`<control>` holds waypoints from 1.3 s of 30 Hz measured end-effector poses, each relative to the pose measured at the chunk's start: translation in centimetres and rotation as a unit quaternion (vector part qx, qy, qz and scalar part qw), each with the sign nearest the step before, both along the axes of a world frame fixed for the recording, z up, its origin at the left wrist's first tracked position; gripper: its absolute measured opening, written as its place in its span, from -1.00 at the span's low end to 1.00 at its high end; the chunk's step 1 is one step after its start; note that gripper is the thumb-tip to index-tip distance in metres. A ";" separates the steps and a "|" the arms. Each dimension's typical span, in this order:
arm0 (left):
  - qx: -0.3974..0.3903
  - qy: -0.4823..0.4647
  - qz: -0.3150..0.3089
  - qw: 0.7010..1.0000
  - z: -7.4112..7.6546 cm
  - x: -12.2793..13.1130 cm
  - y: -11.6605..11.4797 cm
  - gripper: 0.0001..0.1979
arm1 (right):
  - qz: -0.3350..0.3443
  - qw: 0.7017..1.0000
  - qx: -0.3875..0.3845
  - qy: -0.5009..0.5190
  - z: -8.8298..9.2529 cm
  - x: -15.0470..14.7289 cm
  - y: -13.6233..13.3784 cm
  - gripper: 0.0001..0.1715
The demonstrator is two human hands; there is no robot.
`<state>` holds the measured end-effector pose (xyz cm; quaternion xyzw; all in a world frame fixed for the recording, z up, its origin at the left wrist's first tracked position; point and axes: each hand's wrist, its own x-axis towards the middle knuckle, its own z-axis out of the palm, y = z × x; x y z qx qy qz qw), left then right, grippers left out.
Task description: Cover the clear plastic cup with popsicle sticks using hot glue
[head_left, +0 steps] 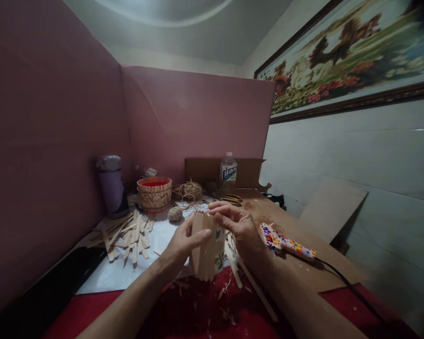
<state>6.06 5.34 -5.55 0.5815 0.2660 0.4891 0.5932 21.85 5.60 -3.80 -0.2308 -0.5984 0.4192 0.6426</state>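
I hold a cup clad in upright wooden craft sticks [207, 249] above the table, between both hands. My left hand [181, 245] wraps its fingers round the cup's left side. My right hand [237, 226] grips the top right of the cup, fingers pressed on the sticks at the rim. A printed pattern shows on the cup's bare lower right part.
A heap of loose craft sticks [127, 234] lies on white paper at the left. Behind it stand a stick-clad red bowl [154, 193], a purple flask [110, 184], twine balls [175, 213] and a water bottle [228, 172]. A patterned glue gun [286, 243] with a cord lies to the right.
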 end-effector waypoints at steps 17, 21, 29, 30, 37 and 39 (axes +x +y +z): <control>0.064 -0.102 0.158 0.980 0.9 -0.8 0.6 -0.26 | -0.006 0.993 -0.082 -0.080 -1.3 -0.4 0.8 -0.36; 0.072 -0.102 0.135 0.983 0.7 -0.9 0.7 -0.27 | 0.009 0.989 -0.040 -0.141 -1.2 -0.5 0.8 -0.30; 0.049 -0.103 0.070 0.991 0.7 -1.6 0.7 -0.33 | 0.045 0.988 -0.036 -0.140 -1.7 -0.7 1.2 -0.08; 0.047 -0.103 0.072 0.991 0.7 -1.6 0.8 -0.34 | 0.050 0.988 -0.042 -0.140 -1.8 -0.8 1.2 -0.07; 0.067 -0.087 0.159 0.981 0.2 -1.1 1.3 -0.42 | -0.061 0.984 -0.056 -0.155 -1.9 -1.4 1.1 -0.27; 0.072 -0.064 0.186 0.978 0.1 -0.8 1.2 -0.48 | -0.146 0.972 -0.028 -0.180 -2.0 -1.4 1.0 -0.31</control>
